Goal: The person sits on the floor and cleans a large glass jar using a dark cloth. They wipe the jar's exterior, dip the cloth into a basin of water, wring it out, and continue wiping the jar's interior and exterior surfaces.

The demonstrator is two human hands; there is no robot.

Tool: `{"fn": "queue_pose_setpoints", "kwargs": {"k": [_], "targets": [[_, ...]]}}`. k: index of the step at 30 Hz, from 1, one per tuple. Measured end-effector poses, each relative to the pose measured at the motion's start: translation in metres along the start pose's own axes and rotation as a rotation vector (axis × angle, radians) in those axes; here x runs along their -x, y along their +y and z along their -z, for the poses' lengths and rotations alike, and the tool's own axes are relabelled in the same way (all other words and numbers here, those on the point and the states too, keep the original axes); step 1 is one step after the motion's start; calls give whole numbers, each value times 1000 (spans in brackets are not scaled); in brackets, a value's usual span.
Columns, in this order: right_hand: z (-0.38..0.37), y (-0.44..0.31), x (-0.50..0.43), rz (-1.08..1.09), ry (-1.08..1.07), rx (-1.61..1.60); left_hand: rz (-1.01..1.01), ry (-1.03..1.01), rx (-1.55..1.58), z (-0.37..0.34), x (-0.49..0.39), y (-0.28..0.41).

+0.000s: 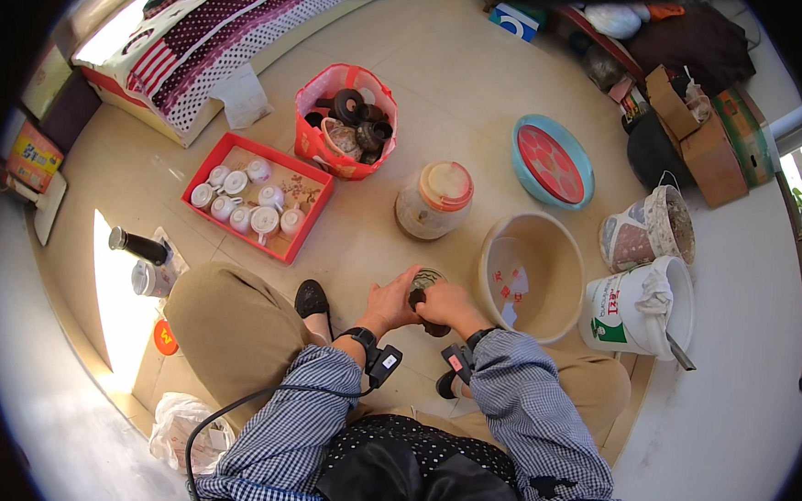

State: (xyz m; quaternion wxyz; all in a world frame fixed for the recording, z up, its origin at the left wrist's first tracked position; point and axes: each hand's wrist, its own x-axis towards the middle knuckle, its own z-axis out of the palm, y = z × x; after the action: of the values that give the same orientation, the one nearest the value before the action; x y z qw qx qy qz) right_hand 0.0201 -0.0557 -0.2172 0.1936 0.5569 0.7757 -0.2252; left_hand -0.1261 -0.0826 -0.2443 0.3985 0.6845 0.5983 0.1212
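My left hand [392, 301] is closed around the side of a small patterned cup or jar [429, 280], just above the floor between my feet. At its right side my right hand [449, 306] grips a dark cloth or scrubber [435, 327] against it; part of this dark thing hangs below my fingers. Both hands hide much of the cup. Beyond them stands a large clear jar with a red lid [435, 201]. To the right is a beige plastic basin [485, 276] with water and red-printed scraps visible in it.
A red box [236, 237] of white cups and a red bag [309, 145] of dark pottery stand ahead left. A blue basin [587, 193] with a red tray lies ahead right. Two buckets [608, 297] are at right, a black flask [138, 245] at left. A cable runs along my left sleeve.
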Motion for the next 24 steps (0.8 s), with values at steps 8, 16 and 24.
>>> {"fn": "queue_pose_setpoints", "kwargs": {"k": [8,16,24], "targets": [[19,34,20,-14,110,-1047,-77,9,216,-22,-11,-26],[38,47,49,38,364,-1427,354,-39,734,1,-30,-49],[-1,29,39,51,354,-1136,463,-134,937,13,-8,-25]]}}
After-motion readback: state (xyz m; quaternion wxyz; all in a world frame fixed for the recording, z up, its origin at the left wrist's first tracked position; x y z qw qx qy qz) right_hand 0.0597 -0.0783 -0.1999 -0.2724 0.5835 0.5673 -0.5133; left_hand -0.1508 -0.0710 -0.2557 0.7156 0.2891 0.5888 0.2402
